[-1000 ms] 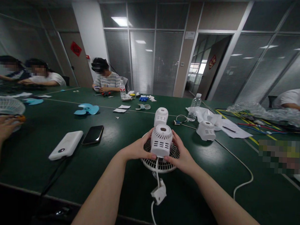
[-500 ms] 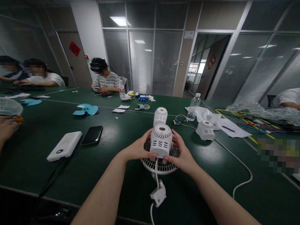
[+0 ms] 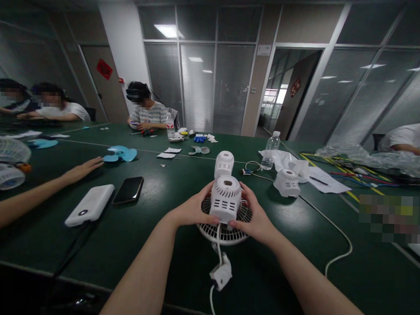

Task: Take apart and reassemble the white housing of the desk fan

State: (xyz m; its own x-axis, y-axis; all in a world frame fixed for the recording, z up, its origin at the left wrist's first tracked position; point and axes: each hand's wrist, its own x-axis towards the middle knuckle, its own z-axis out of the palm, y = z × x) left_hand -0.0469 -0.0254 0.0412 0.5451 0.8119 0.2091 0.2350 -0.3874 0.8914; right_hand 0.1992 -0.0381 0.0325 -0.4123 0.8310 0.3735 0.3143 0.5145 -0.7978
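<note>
Between my two hands is a white vented fan motor cover (image 3: 225, 195), with a round hole near its top and slots in its face. My left hand (image 3: 200, 206) closes on its left side, the thumb along the lower edge. On the opposite side my right hand (image 3: 251, 210) grips it the same way. Beneath lies a white round fan grille (image 3: 223, 237), partly hidden by the cover and my fingers. A white cord runs down from the cover to a white plug block (image 3: 221, 272). Directly behind stands a second white vented cover (image 3: 224, 163).
A phone (image 3: 128, 191) and a white power bank (image 3: 89, 205) lie to the left. A co-worker's hand (image 3: 87, 167) reaches near a blue fan blade (image 3: 119, 153). On the right are another vented cover (image 3: 287, 183), a water bottle (image 3: 271, 151), papers and a long cable.
A co-worker's arm at left has moved from the caged fan across the table to near the blue fan blade. My hands and the cover stay nearly still.
</note>
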